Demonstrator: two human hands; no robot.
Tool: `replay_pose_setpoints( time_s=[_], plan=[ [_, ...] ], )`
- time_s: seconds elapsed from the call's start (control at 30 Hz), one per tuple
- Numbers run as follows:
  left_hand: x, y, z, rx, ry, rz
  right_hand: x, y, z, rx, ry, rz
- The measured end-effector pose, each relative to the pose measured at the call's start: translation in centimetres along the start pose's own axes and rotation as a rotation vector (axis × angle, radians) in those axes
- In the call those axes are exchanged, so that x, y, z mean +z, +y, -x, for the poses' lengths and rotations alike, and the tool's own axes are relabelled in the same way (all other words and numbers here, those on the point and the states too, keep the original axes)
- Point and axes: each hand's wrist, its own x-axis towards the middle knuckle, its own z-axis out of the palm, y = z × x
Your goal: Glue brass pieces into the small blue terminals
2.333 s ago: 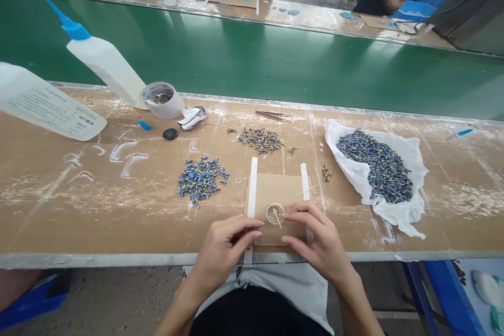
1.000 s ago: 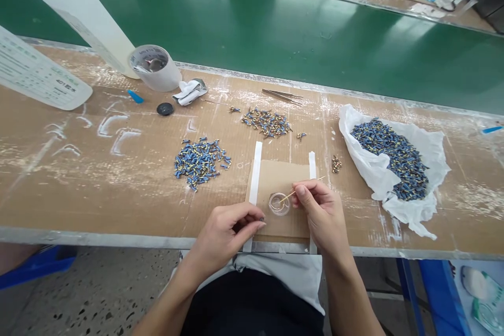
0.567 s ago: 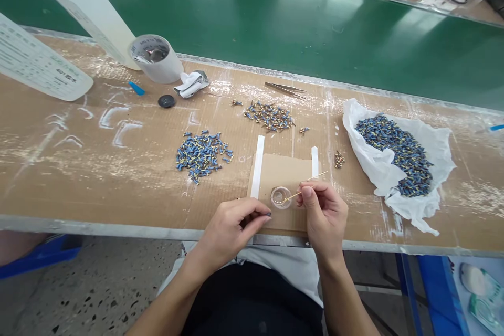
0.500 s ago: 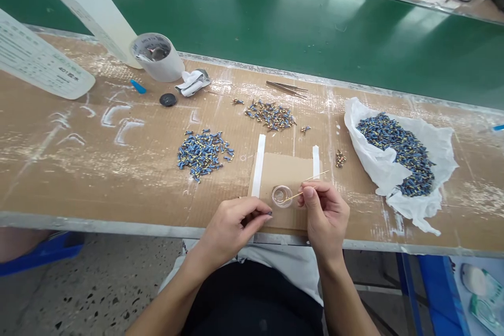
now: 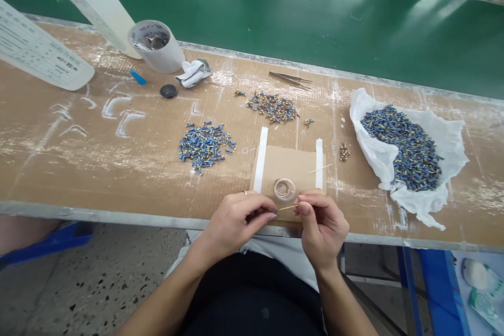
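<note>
- Nearest, the left hand (image 5: 241, 220) pinches a tiny dark-blue piece (image 5: 274, 212); the right hand (image 5: 323, 227) grips a thin tan wooden stick (image 5: 289, 207), both over the tan cardboard sheet (image 5: 291, 158).
- A loose pinch could drop the piece; an unsteady stick might miss it.
- And the stick's long axis runs left to right, tip pointing left, towards the piece.
- Just beyond, a clear round plastic cup (image 5: 284, 189)!

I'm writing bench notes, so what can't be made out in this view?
In the head view:
Small piece in the left hand: mostly hidden by its fingertips.
Thin stick in the right hand: partly hidden by its fingers.
Clear cup: contents too small to tell.
Front bottle: end cut off by left edge.
Rear bottle: top cut off by top edge.
</note>
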Motion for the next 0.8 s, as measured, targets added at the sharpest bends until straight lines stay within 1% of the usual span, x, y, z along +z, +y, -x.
replay_pose_setpoints(
  time_s=[0.17,0.53,0.7,0.8],
  plan=[
    [-0.08,-0.05,0.01,0.039,0.014,0.013,-0.10,0.21,-0.04,-0.030,-0.040,0.032],
    [0.09,-0.22,-0.04,0.015,0.005,0.004,-0.16,0.20,-0.10,-0.063,-0.073,0.047],
    [0.03,-0.13,0.00,0.017,0.003,-0.008,-0.19,0.13,0.05,-0.081,-0.117,0.047],
    [0.06,-0.14,0.04,0.016,0.006,-0.002,-0.17,0.19,0.13,-0.096,-0.099,0.065]
  ],
)
